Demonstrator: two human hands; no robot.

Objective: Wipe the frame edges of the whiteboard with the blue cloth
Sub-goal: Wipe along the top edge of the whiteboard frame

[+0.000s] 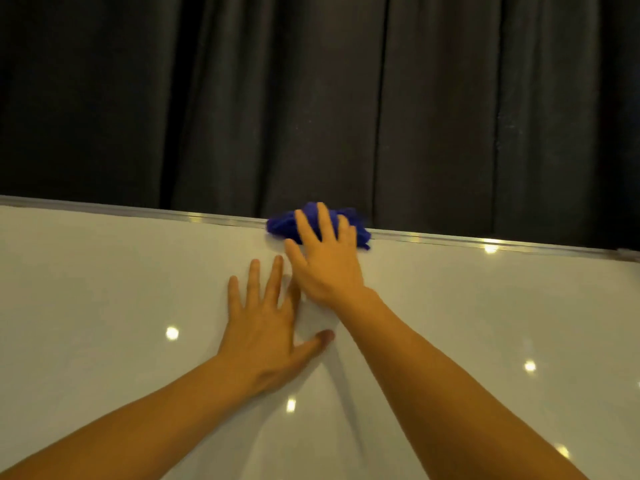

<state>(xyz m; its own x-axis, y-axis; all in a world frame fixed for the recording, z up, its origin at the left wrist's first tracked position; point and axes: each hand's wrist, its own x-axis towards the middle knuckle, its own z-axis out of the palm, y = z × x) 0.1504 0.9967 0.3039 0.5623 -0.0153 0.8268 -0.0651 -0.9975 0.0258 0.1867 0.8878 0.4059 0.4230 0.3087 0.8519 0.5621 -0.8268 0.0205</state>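
The whiteboard (pixel 467 323) fills the lower half of the view, its silver metal top frame edge (pixel 138 211) running slightly downhill from left to right. A crumpled blue cloth (pixel 282 225) lies bunched on that top edge near the middle. My right hand (pixel 325 261) presses on the cloth with fingers spread over it, holding it against the frame. My left hand (pixel 266 320) lies flat on the white surface just below and to the left, fingers apart, holding nothing. Part of the cloth is hidden under my right fingers.
A dark pleated curtain (pixel 311 98) hangs behind the board across the whole upper half. Several ceiling lights reflect as bright spots on the glossy board surface. The frame edge continues to the left and right of the cloth.
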